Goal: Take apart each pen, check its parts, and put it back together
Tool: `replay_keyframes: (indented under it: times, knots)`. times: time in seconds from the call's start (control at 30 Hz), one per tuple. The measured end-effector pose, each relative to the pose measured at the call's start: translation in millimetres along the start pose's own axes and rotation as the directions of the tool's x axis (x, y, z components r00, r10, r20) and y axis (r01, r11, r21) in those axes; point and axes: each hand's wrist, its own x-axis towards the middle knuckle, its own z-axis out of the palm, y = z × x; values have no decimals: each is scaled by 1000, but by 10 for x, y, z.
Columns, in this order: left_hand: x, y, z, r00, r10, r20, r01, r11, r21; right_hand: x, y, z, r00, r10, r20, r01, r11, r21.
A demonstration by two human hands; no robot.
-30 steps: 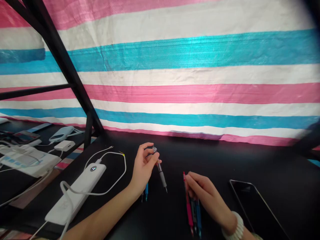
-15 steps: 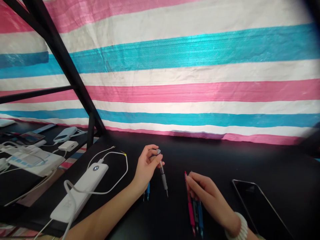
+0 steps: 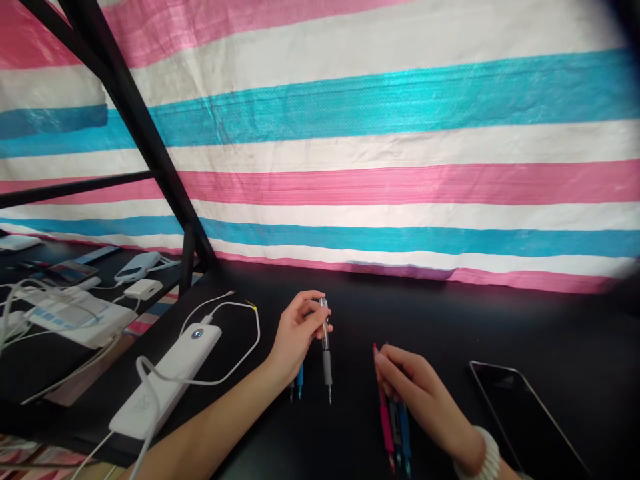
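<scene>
Pen (image 3: 326, 350) with clear barrel and grey grip hangs nearly vertical now, tip down just above the black surface (image 3: 440, 320); a second ago it slanted, tip to the right. Left hand (image 3: 296, 331) pinches its top end between thumb and fingers, having drifted slightly right. Right hand (image 3: 420, 393) stays flat, fingers pressing the red and blue pens (image 3: 393, 427) on the surface, gripping nothing. Blue pen (image 3: 299, 381) lies beneath the left hand. Phone (image 3: 525, 420) rests right; power bank (image 3: 167, 380) left.
</scene>
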Motion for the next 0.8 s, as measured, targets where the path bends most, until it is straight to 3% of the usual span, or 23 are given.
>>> replay_keyframes:
  times: [0.43,0.8]
  knots:
    - [21,-7,-16,999,30,31,-30,1000,0,13,26,-2,1000,-15,4,15,999,-29]
    - [222,127,-209,1000,17,10,-18,994,107,-4,44,-9,1000,-7,18,8,999,-53]
